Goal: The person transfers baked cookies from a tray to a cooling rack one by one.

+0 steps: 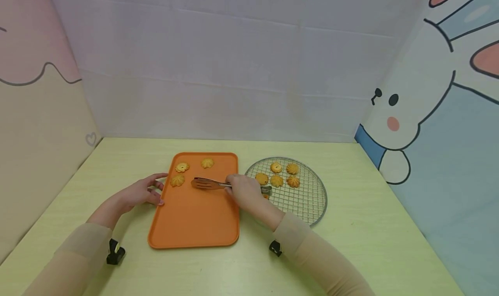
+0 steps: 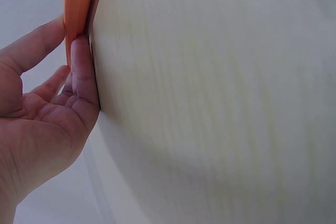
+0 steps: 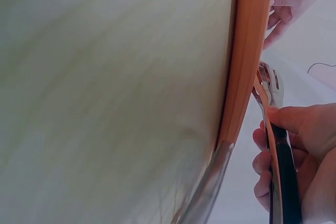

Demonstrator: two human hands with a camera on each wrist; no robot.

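Note:
My right hand (image 1: 247, 192) grips metal tongs (image 1: 210, 183) with a dark handle, also seen in the right wrist view. Their slotted head lies low over the orange tray (image 1: 195, 226), pointing left; whether anything sits between the tips I cannot tell. On the tray's upper part lie a flower-shaped cookie (image 1: 182, 167) with a hole, a ridged cookie (image 1: 177, 180) and another ridged cookie (image 1: 207, 162). At the tray's left edge, my left hand (image 1: 142, 192) touches the rim with thumb and fingers; the left wrist view shows fingertips against its side.
A round wire rack (image 1: 304, 205) stands right of the tray, holding several cookies (image 1: 276, 181); one cookie (image 1: 266, 196) is partly hidden by my right hand and the tongs. The pale table (image 1: 362, 226) ends at a white back wall (image 1: 234, 71) and printed side panels (image 1: 440, 157).

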